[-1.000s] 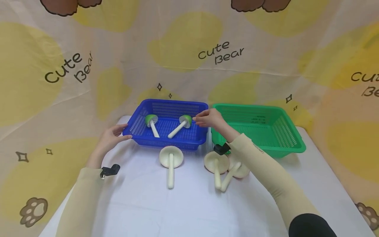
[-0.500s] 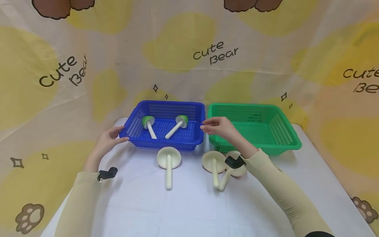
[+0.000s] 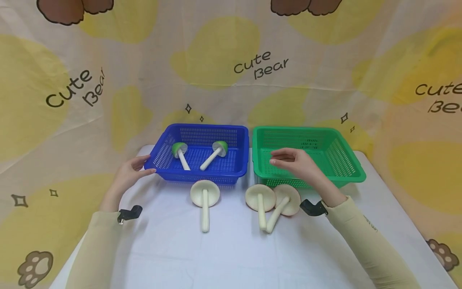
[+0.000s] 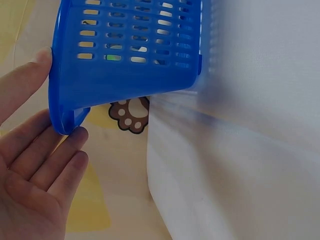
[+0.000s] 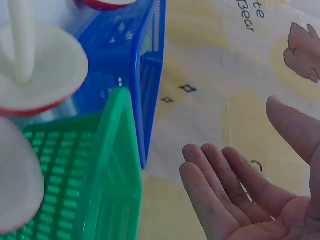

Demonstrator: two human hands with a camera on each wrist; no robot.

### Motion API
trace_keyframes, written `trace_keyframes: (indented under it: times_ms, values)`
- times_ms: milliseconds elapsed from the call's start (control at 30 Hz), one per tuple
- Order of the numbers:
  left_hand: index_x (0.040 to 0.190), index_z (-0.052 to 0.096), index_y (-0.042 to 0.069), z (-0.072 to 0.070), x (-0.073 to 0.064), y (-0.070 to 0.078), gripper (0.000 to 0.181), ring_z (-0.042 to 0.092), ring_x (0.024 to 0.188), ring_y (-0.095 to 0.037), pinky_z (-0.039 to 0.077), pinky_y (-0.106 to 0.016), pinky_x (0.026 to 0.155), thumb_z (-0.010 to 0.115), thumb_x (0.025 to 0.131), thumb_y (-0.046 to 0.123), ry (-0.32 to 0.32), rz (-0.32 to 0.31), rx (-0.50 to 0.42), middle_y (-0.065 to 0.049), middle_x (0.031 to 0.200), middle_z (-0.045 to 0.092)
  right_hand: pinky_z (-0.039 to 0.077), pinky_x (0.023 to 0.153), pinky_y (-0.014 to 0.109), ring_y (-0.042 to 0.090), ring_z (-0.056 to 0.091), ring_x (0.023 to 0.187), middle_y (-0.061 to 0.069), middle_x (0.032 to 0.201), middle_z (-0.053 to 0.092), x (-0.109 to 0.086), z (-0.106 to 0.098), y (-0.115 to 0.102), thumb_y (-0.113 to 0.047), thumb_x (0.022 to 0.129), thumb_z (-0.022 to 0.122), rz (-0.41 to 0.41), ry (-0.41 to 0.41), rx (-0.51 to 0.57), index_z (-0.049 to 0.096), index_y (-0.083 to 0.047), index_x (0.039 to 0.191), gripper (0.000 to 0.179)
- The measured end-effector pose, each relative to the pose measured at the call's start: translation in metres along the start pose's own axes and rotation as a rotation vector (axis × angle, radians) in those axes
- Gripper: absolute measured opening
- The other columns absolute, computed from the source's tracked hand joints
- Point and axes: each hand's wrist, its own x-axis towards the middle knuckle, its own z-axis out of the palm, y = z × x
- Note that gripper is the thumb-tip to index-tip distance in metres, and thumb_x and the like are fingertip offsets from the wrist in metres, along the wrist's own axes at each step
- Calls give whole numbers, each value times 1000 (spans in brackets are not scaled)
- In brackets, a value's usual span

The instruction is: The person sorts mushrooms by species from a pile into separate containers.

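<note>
My left hand (image 3: 127, 176) is at the left end of the blue basket (image 3: 202, 175), its thumb and fingertips spread along the rim at the corner. In the left wrist view, the fairly straight fingers (image 4: 67, 172) touch the rim. Two toy mushrooms with green caps, one on the left (image 3: 183, 154) and one on the right (image 3: 214, 154), lie inside that basket. My right hand (image 3: 299, 162) hovers over the front of the green basket (image 3: 346, 176), holding nothing. In the right wrist view its fingers (image 5: 215, 200) are loosely extended, with the thumb well apart.
Three mushrooms with pale undersides and red cap edges lie on the white table (image 3: 162, 253): one alone (image 3: 205, 200), plus a left one (image 3: 260, 200) and a right one (image 3: 283, 206) that overlap. A printed cloth (image 3: 202, 52) hangs behind both baskets.
My right hand has drawn back from the blue basket's right mushroom, moving right to above the green basket. My left hand has stayed at the blue basket's rim. The view has shifted slightly.
</note>
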Motion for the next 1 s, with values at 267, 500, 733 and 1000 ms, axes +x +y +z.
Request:
trace_keyframes:
  times_ms: [267, 500, 733, 1000]
  values:
    - [141, 43, 3, 0, 1, 3, 74, 43, 129, -45, 37, -56, 107, 71, 84, 39, -2, 2, 11, -23, 141, 46, 50, 98, 43, 18, 60, 113, 9, 126, 62, -19, -39, 19, -47, 88, 63, 13, 31, -61, 56, -13, 130, 54]
    - [141, 42, 3, -1, 2, 3, 74, 41, 130, -45, 36, -57, 107, 71, 84, 39, -5, 1, 7, -24, 141, 46, 45, 101, 48, 12, 56, 115, 10, 131, 58, -37, -69, 30, -49, 89, 60, 57, 46, -126, 51, -16, 135, 57]
    - [141, 43, 4, 1, 2, -1, 75, 43, 129, -45, 37, -56, 107, 71, 83, 42, -1, -3, 15, -23, 141, 47, 44, 100, 46, -15, 49, 98, 10, 133, 56, -51, -89, 50, -49, 90, 59, 101, 78, -161, 48, -14, 138, 60]
    - [142, 42, 4, 0, 0, -3, 74, 42, 129, -46, 36, -58, 107, 70, 84, 42, -3, 2, 6, -24, 141, 46, 46, 80, 13, -20, 49, 90, -21, 111, 62, -63, -106, 78, -46, 91, 58, 109, 132, -219, 48, -8, 137, 61]
